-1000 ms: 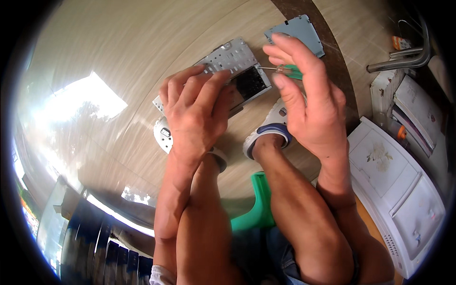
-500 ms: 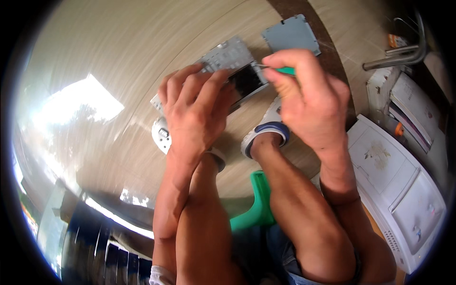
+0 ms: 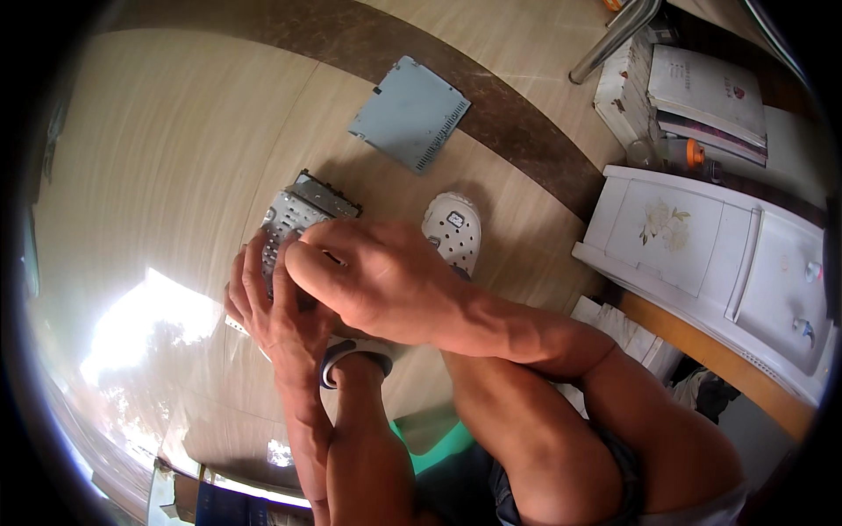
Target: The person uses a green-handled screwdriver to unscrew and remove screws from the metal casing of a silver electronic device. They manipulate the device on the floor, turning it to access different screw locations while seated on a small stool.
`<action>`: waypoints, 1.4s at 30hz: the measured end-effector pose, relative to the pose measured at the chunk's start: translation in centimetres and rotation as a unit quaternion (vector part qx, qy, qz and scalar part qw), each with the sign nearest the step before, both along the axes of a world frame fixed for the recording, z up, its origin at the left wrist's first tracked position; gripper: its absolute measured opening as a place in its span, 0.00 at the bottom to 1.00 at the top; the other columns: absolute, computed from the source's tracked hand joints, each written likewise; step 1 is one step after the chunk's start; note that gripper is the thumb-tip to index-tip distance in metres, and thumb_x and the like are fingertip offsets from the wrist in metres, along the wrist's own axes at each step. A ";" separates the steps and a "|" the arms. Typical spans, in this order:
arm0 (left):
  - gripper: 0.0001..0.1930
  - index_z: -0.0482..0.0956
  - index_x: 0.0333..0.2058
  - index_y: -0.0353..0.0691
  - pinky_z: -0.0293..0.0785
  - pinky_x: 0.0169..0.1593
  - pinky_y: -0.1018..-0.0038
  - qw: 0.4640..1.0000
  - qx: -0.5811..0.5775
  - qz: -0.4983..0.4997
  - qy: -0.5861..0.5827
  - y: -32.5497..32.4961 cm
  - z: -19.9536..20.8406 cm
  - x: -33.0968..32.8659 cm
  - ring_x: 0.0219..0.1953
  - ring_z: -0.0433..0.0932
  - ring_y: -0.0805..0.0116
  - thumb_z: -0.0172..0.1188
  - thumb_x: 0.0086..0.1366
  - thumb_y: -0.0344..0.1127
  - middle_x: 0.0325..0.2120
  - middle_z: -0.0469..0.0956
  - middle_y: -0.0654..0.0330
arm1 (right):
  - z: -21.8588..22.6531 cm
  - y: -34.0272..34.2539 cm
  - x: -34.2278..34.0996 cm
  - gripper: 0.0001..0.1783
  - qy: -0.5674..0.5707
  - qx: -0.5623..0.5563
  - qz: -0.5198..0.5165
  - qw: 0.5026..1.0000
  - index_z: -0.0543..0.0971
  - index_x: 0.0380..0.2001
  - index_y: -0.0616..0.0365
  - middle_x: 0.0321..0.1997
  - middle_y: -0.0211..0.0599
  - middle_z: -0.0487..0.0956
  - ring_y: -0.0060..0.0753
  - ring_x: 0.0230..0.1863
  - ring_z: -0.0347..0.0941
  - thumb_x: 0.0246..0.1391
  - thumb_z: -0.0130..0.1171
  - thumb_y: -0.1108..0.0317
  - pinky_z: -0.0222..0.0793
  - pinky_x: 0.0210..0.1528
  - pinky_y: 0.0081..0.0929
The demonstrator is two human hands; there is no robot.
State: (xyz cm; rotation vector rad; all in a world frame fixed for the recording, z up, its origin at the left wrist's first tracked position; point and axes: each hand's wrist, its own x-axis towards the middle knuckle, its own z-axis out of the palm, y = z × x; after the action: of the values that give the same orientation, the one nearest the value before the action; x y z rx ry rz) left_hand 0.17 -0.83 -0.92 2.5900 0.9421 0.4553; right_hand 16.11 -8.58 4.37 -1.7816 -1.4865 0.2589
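Observation:
A silvery perforated metal chassis (image 3: pixel 285 210) stands tilted over the floor between my feet. Around its near side are the bent fingers of my left hand (image 3: pixel 285 320), which grip it. My right hand (image 3: pixel 377 276) is closed and pressed close against the left fingers, over the near part of the chassis. The green-handled screwdriver it held half a second ago is hidden behind my fingers now. Both hands cover much of the chassis. Beyond them a flat grey metal cover panel (image 3: pixel 410 114) with a slotted edge lies apart on the floor.
My white clog (image 3: pixel 453 232) rests right of the hands. Under my legs is a green plastic seat (image 3: pixel 434 443). A white cabinet (image 3: pixel 667 232) stands at right, with a stack of books (image 3: pixel 710 96) and an orange-capped bottle (image 3: pixel 693 153) beyond. A metal chair leg (image 3: pixel 614 39) reaches in above.
My view has swung round to the right. The right hand has turned over and come in against the left, hiding the screwdriver. The chassis is now tilted up.

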 end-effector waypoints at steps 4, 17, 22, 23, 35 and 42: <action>0.30 0.80 0.58 0.46 0.58 0.69 0.51 1.000 0.011 -0.017 0.021 -0.2 -0.1 -0.2 0.68 0.67 0.48 0.68 0.62 0.56 0.66 0.71 0.55 | 0.4 0.0 1.1 0.09 0.061 -0.039 -0.017 0.997 0.78 0.37 0.61 0.34 0.40 0.82 0.39 0.35 0.83 0.56 0.68 0.73 0.80 0.34 0.32; 0.37 0.79 0.63 0.51 0.57 0.71 0.52 0.998 -0.051 -0.007 0.032 0.2 0.7 0.4 0.69 0.65 0.46 0.77 0.55 0.56 0.68 0.69 0.52 | -10.6 -5.4 15.7 0.11 0.169 -0.262 -0.344 0.886 0.84 0.46 0.54 0.32 0.41 0.83 0.36 0.36 0.81 0.62 0.59 0.69 0.75 0.41 0.37; 0.37 0.80 0.62 0.51 0.58 0.70 0.53 0.998 -0.047 -0.001 0.045 0.7 1.1 0.4 0.69 0.66 0.46 0.77 0.55 0.56 0.68 0.70 0.53 | -16.2 -5.6 17.1 0.14 -0.001 -0.297 -0.203 0.933 0.83 0.50 0.49 0.49 0.44 0.84 0.54 0.50 0.81 0.62 0.63 0.67 0.77 0.51 0.46; 0.37 0.80 0.62 0.51 0.59 0.70 0.53 0.998 -0.044 -0.003 0.043 0.7 1.0 0.2 0.69 0.66 0.46 0.77 0.54 0.57 0.68 0.70 0.53 | -16.7 -5.3 16.9 0.14 -0.032 -0.321 -0.173 0.930 0.82 0.51 0.49 0.52 0.43 0.83 0.56 0.53 0.79 0.62 0.63 0.67 0.77 0.52 0.48; 0.36 0.83 0.59 0.54 0.59 0.69 0.54 1.000 -0.021 -0.007 0.007 0.6 0.6 0.0 0.66 0.68 0.49 0.78 0.52 0.58 0.65 0.72 0.55 | -17.3 -4.2 16.8 0.18 -0.159 -0.406 -0.106 0.893 0.84 0.49 0.53 0.51 0.45 0.82 0.57 0.48 0.82 0.55 0.59 0.75 0.80 0.51 0.50; 0.38 0.82 0.60 0.49 0.60 0.68 0.53 1.000 -0.018 -0.006 0.009 0.9 1.0 0.0 0.67 0.69 0.48 0.76 0.53 0.61 0.66 0.72 0.52 | -16.8 -3.3 17.2 0.12 -0.182 -0.410 -0.093 0.889 0.83 0.45 0.55 0.49 0.46 0.82 0.59 0.49 0.81 0.57 0.60 0.73 0.80 0.50 0.50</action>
State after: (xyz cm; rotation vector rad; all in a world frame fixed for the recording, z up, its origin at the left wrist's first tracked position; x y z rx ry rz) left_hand 0.16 0.02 0.07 2.5689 0.9324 0.4093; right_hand 33.29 -11.93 -12.40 -2.7568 -1.5593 0.5355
